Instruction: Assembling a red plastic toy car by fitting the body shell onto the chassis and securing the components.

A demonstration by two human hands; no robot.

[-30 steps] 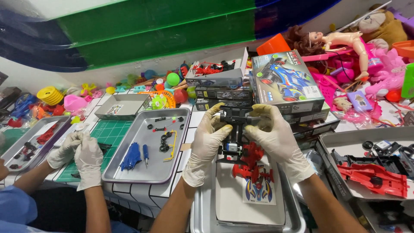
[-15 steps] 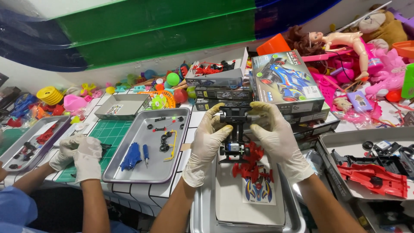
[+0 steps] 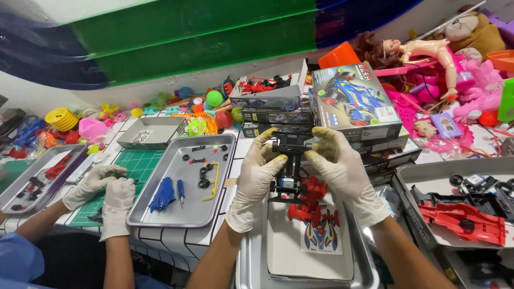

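My left hand [image 3: 256, 179] and my right hand [image 3: 342, 171], both in pale rubber gloves, hold a black toy car chassis [image 3: 289, 166] upright between them, above a metal tray [image 3: 251, 262]. Fingertips of both hands pinch the chassis's upper end. A red plastic part frame [image 3: 313, 206] hangs just below the chassis. On the tray lies a white paper sheet with a coloured sticker sheet [image 3: 320, 235].
A co-worker's gloved hands [image 3: 107, 187] work at the left over a green cutting mat [image 3: 136, 163]. A tray [image 3: 160, 222] with blue and black parts lies between us. Model car boxes [image 3: 353, 104] are stacked behind; a tray with a red car body [image 3: 463, 222] is right. Toys crowd the back.
My hands have shifted slightly on the chassis, still holding it upright. The co-worker's hands moved a little over the mat.
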